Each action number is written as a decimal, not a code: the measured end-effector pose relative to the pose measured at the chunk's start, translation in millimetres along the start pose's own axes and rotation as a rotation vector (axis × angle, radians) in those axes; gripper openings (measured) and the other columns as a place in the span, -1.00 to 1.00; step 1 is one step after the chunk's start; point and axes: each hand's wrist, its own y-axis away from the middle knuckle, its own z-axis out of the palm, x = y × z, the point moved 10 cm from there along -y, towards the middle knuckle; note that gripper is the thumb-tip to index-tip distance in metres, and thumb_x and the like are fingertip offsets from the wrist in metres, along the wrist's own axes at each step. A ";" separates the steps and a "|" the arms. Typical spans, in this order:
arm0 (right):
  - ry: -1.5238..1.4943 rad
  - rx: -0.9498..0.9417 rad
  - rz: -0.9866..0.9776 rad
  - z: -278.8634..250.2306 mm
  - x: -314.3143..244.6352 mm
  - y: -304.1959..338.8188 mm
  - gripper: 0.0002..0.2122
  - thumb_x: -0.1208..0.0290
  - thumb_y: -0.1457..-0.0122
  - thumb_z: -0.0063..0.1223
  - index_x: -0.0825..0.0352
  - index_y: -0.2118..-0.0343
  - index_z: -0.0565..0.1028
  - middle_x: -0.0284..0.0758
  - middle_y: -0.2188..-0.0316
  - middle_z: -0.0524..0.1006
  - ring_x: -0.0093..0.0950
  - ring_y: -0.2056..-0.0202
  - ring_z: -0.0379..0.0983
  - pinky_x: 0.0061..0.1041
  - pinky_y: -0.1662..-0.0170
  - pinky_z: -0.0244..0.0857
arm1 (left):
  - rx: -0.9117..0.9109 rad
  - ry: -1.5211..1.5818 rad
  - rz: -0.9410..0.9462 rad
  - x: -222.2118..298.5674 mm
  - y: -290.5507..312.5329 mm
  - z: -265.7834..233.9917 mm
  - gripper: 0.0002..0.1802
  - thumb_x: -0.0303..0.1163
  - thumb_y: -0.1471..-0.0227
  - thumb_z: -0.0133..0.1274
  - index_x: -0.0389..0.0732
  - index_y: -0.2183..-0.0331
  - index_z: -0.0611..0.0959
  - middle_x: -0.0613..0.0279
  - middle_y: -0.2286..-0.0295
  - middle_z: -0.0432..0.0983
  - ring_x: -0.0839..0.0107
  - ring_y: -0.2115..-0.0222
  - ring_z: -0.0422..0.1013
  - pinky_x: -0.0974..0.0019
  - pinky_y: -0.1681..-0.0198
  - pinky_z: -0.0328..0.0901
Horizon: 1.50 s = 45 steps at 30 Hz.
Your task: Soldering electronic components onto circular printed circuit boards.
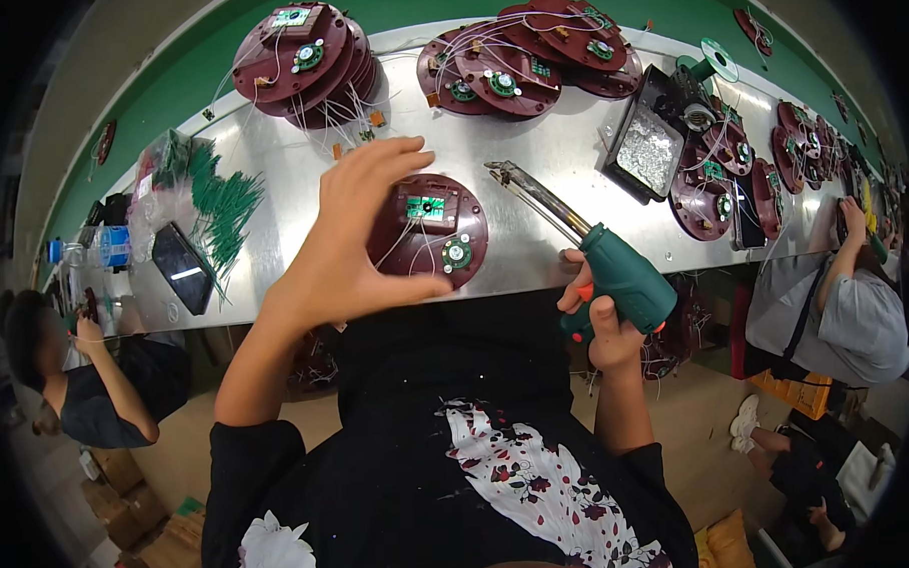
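Observation:
My left hand [344,228] is open, its fingers and thumb spread in a wide C around the left side of a round maroon plastic disc [471,218]. That disc lies on the metal table near the front edge. It carries a rectangular green circuit board [427,208], a small round green board [457,252] and thin white wires. A green soldering gun [630,283] with an orange-red trigger is gripped in my right hand [609,337]. Its long dark tip points up and left, beyond the disc and apart from it. Whether the left fingers touch the disc, I cannot tell.
Stacked maroon discs [297,74] and another wired pile [513,82] stand at the back. A black tray [626,183] of small clear pieces and a green spool [717,62] are right. Green strips [222,207] and a dark phone [182,268] lie left. People work on both sides.

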 end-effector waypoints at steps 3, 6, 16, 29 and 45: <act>-0.013 -0.013 -0.023 0.3 -2.8 -4.4 -0.28 -0.18 -0.35 0.04 0.58 -0.11 0.45 -0.17 0.40 0.58 -0.42 0.38 0.55 -0.52 0.32 0.42 | -0.155 -0.353 0.122 26.5 7.5 8.7 -0.10 -0.20 0.28 0.44 -0.18 -0.16 0.52 -0.05 -0.10 0.42 -0.02 -0.08 0.36 0.06 -0.20 0.22; -0.075 0.062 -0.006 -5.8 -5.1 -0.2 -0.25 -0.21 -0.33 0.04 0.59 -0.10 0.44 -0.15 0.41 0.57 -0.41 0.37 0.56 -0.52 0.33 0.42 | -0.367 -0.405 0.086 22.4 13.2 22.8 0.11 -0.17 0.34 0.46 -0.18 -0.29 0.40 -0.09 -0.11 0.37 -0.07 -0.12 0.31 0.01 -0.19 0.25; -0.082 0.218 -0.084 -43.3 -9.0 17.9 -0.19 -0.31 -0.30 0.00 0.59 -0.09 0.44 -0.14 0.37 0.57 -0.51 0.45 0.49 -0.57 0.41 0.37 | -0.464 -0.547 0.208 50.7 -115.3 -39.3 0.10 0.04 0.23 0.43 -0.23 -0.29 0.42 -0.17 -0.04 0.47 -0.06 -0.08 0.42 0.01 -0.19 0.31; -0.076 0.264 -0.040 -67.0 -3.7 46.4 -0.20 -0.30 -0.31 -0.01 0.59 -0.09 0.44 -0.12 0.27 0.58 -0.57 0.48 0.46 -0.58 0.42 0.35 | -0.478 -0.379 0.351 0.7 -263.8 95.3 0.29 0.27 0.09 0.39 -0.10 -0.45 0.13 -0.23 -0.21 0.37 -0.04 -0.20 0.35 0.08 -0.21 0.26; -0.095 0.333 -0.097 -77.4 -6.1 54.3 -0.28 -0.32 -0.30 -0.02 0.49 0.12 0.43 -0.15 0.25 0.52 -0.49 0.46 0.48 -0.51 0.32 0.41 | -0.242 -0.244 0.337 78.9 -112.5 2.5 0.25 0.04 0.23 0.49 -0.24 -0.37 0.25 -0.23 -0.14 0.34 -0.12 -0.15 0.34 0.02 -0.24 0.28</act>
